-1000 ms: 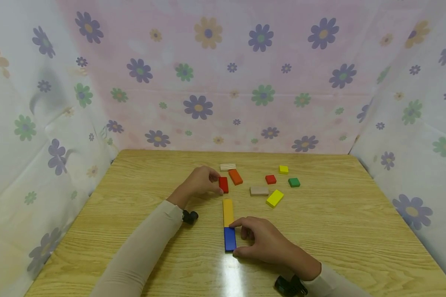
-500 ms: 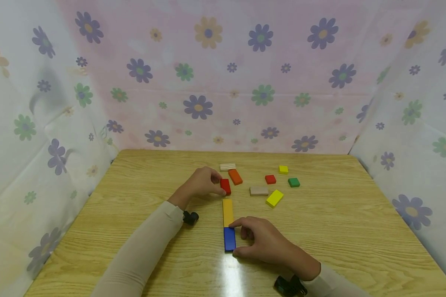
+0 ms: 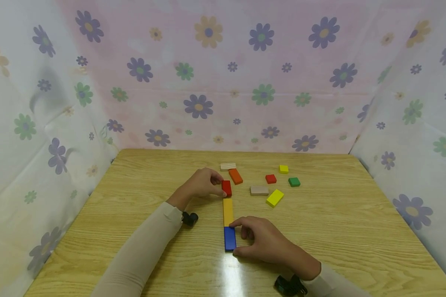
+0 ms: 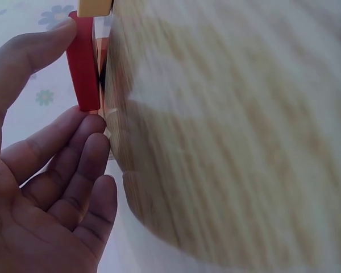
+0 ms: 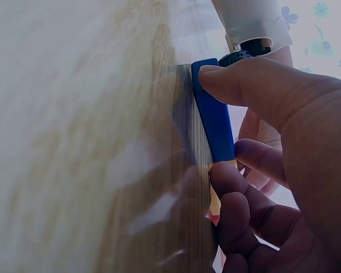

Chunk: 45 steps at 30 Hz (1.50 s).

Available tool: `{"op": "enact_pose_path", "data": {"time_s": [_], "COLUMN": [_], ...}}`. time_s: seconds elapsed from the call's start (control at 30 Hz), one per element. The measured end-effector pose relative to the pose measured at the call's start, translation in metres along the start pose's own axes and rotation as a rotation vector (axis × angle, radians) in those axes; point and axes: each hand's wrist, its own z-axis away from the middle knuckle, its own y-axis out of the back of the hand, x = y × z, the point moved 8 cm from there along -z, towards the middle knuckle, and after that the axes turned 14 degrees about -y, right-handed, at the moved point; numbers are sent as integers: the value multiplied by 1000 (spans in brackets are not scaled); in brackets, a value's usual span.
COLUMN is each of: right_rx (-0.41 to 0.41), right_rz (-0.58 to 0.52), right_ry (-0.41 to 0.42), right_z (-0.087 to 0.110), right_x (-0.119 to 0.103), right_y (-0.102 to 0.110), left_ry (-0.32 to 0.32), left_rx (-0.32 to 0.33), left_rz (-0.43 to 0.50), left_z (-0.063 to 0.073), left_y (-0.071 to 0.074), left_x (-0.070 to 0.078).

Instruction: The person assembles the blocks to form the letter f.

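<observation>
Block in red (image 3: 226, 188) is pinched by its ends btw thumb & index fingertip of L hand (image 3: 204, 183). It's positioned at far end of amber block (image 3: 228, 212), approx. in line; whether the 2 are touching can't be told. Blue block (image 3: 229, 239) is held at its ends by thumb & fingertips of R hand (image 3: 267, 241); its far end is butted against amber block's near end. Hands are set apart from each other over wood-grain table (image 3: 338, 231). Orange block (image 3: 236, 176) is seen just beyond red one, w/ striped wood block (image 3: 228, 166) near its far end. To the R, plain wood block (image 3: 259, 190), yellow block (image 3: 275, 198), small red block (image 3: 271, 179), small yellow block (image 3: 283, 169) & green block (image 3: 294, 182) are scattered.
</observation>
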Motion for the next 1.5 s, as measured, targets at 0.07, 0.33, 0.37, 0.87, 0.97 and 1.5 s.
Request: {"op": "enact_pose_path", "data": {"time_s": [0.07, 0.33, 0.37, 0.87, 0.97, 1.5], "right_rx": [0, 0, -1, -14, -16, -10], "right_rz": [-2, -4, -6, -26, -25, -23], "right_ry": [2, 5, 6, -5, -9, 4], "right_z": [0, 0, 0, 0, 0, 0], "right_x": [0, 0, 0, 1, 1, 2], "right_y": [0, 0, 0, 0, 0, -1], "left_ry": [6, 3, 2, 9, 3, 0], "left_rx": [-3, -19, -21, -44, -46, -56], "left_rz": [3, 30, 30, 38, 38, 29], "left_z": [1, 1, 1, 0, -1, -4], "left_y": [0, -2, -2, -5, -5, -8], "left_x": [1, 3, 3, -2, -1, -2]}}
